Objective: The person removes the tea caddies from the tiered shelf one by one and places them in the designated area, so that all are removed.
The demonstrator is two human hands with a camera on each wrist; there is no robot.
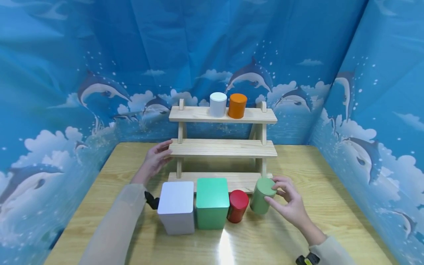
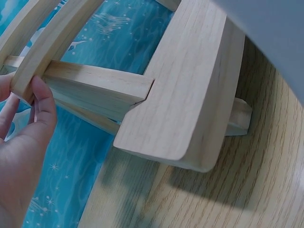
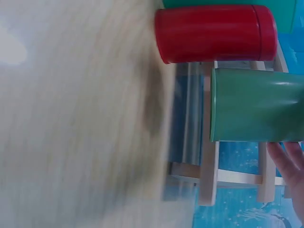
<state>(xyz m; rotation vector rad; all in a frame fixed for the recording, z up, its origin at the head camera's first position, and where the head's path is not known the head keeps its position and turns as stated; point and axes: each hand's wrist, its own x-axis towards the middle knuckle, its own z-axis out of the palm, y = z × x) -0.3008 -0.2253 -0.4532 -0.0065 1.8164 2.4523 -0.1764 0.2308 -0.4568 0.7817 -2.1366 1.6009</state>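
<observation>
My left hand pinches the left end of the middle board of a wooden three-tier display shelf; the left wrist view shows thumb and fingers around that board end. In front of the shelf's right side, my right hand holds a light green cylindrical canister near its lid, thumb on one side and fingers on the other. The right wrist view shows this canister's base set farther from the tabletop than that of the red canister beside it.
A white box and a green box stand left of the red canister, before the lowest board. On the top board are a white canister and an orange canister. Blue dolphin-print cloth surrounds the wooden table.
</observation>
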